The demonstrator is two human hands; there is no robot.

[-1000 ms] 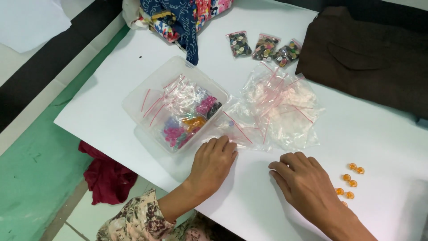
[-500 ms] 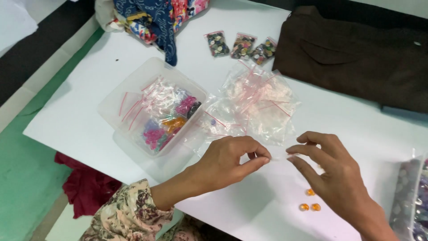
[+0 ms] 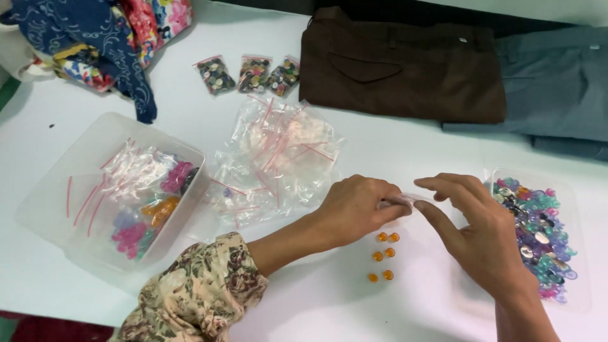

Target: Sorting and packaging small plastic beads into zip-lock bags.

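— White table [image 3: 411, 149], smooth and flat. What do the hands hold?
— Left hand [image 3: 354, 209] and right hand [image 3: 481, 234] pinch a small clear bag [image 3: 402, 201] above six round orange beads [image 3: 382, 256].

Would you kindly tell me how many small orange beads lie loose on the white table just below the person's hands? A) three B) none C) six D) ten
C: the orange beads lie on the table in three pairs, six in all, just below the left hand and right hand, which pinch a small clear bag between them.
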